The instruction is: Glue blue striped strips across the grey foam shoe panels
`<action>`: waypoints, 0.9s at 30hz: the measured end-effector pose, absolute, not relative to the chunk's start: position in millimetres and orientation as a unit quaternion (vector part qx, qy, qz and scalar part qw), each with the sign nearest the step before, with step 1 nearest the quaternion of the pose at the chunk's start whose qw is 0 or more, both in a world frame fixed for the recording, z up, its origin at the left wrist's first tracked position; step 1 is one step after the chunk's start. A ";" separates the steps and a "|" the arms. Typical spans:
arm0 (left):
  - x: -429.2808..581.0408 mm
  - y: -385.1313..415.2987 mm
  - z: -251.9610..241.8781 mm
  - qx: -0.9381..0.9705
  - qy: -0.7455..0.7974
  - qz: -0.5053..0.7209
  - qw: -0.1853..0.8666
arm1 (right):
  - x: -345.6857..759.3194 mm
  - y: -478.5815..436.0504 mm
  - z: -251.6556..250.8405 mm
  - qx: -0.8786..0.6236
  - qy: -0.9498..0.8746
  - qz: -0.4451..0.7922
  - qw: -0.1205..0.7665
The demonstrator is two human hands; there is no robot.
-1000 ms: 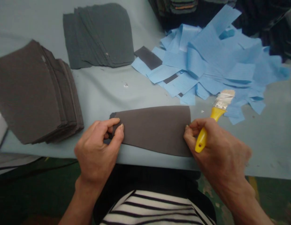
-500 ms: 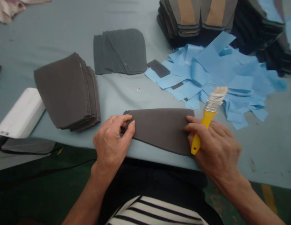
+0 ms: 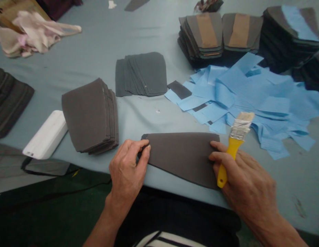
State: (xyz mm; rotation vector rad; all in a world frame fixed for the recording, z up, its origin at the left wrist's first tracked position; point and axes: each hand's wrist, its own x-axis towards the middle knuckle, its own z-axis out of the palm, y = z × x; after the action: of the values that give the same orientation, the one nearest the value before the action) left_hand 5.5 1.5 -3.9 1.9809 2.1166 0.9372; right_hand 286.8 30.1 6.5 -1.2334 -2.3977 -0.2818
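A dark brown-grey fabric panel (image 3: pixel 184 156) lies flat at the table's near edge, its left end narrower than its right. My left hand (image 3: pixel 128 168) pinches the panel's left end between thumb and forefinger. At the other end, my right hand (image 3: pixel 245 181) holds a paintbrush (image 3: pixel 234 147) with a yellow handle, bristles pointing up and away, while its fingertips touch the panel's right edge. Left of the panel stands a stack of similar brown-grey panels (image 3: pixel 84 118). Beyond it are fanned dark grey-green pieces (image 3: pixel 146 73).
Blue strips (image 3: pixel 252 92) form a loose pile at right. Behind them stand bundled stacks (image 3: pixel 205 32) with tan bands. A white power-bank-like box (image 3: pixel 47 135) with a black cord sits at left, near a dark fabric stack (image 3: pixel 10 101). Crumpled pale cloth (image 3: pixel 36 34) lies far left.
The view has tilted upward and shifted left, so everything appears lower and more to the right. Both hands keep their places at the panel's ends, and the paintbrush stays in the right hand.
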 end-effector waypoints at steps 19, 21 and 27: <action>73.4 26.0 4.1 0.818 0.554 0.145 0.054 | 286.5 28.6 8.9 -0.435 -0.870 -0.104 0.208; 73.3 26.8 -1.1 0.814 0.562 0.134 0.051 | 286.2 28.3 8.7 -0.436 -0.870 -0.102 0.206; 74.0 25.7 -0.1 0.813 0.564 0.139 0.044 | 287.8 32.1 11.0 -0.434 -0.869 -0.100 0.215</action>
State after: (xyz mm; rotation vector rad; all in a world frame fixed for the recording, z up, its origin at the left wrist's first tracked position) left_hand 74.0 25.7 -0.1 2.4838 1.7251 0.4241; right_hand 287.8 32.1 11.0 -1.2026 -2.4114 -0.2768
